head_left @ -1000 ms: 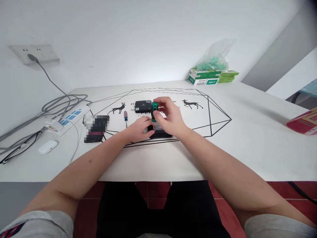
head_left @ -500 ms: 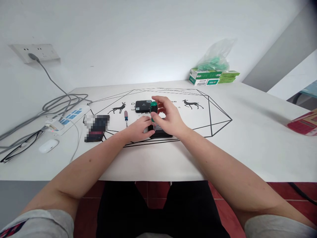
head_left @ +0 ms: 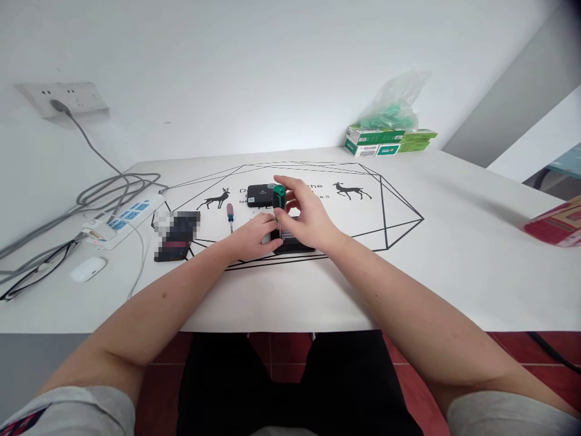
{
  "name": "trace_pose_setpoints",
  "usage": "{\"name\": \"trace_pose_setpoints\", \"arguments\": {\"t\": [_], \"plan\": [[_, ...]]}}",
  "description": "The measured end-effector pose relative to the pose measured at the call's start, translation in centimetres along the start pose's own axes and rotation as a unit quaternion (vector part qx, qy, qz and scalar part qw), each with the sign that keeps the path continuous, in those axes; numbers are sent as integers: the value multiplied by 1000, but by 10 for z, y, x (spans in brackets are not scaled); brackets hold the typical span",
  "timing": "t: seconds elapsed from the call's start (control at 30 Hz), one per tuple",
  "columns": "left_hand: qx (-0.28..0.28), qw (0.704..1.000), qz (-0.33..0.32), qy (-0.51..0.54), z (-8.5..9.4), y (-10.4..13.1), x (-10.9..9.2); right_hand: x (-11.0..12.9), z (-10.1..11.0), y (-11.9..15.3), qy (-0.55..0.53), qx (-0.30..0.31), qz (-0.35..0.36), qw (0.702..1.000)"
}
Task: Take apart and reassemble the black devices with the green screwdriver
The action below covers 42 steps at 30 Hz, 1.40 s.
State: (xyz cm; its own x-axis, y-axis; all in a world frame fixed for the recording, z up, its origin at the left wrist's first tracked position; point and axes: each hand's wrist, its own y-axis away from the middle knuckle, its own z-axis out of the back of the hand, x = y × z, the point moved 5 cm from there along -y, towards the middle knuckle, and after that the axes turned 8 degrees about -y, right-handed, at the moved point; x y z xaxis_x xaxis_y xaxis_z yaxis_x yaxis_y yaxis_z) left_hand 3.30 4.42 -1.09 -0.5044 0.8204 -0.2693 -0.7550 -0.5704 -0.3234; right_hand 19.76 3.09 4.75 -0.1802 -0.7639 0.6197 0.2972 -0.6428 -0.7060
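A screwdriver point(head_left: 279, 198) with a green and black handle stands nearly upright, its shaft pointing down at a flat black device point(head_left: 295, 243) on the table. My right hand point(head_left: 308, 217) is closed around that handle. At the left end of the device, my left hand point(head_left: 256, 236) grips its edge, the thumb lying by the screwdriver's shaft. The tip and the spot it meets are too small to make out. Behind the hands lies a second black box point(head_left: 259, 195), flat and partly covered by the screwdriver. A smaller screwdriver point(head_left: 230, 213) with a reddish and blue handle rests to the left.
On the left are a phone-like blurred item point(head_left: 178, 236), a power strip point(head_left: 131, 217) with coiled grey cables, a white mouse-shaped object point(head_left: 89, 269) and glasses point(head_left: 39, 269). Green boxes point(head_left: 376, 142) under a plastic bag point(head_left: 394, 109) stand far right. A red package point(head_left: 556, 224) sits at the right edge.
The green and black handle has turned and tilted slightly in my right hand, whose fingers shifted a little. My left hand stays at the device's edge. The view moved very slightly.
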Motion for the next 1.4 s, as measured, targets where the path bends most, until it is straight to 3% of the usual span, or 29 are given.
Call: {"name": "trace_pose_setpoints", "arguments": {"t": [0.27,1.03,1.4], "plan": [[-2,1000,0,9,2,-1,-1,6,2,-2,-6,7,21,1000],[2,1000,9,7,5,0,-5,-5,15,-4,-19,-104,3,994],[3,1000,-5,22,8,0,-7,-1,7,-1,-14,-68,13,997]]}}
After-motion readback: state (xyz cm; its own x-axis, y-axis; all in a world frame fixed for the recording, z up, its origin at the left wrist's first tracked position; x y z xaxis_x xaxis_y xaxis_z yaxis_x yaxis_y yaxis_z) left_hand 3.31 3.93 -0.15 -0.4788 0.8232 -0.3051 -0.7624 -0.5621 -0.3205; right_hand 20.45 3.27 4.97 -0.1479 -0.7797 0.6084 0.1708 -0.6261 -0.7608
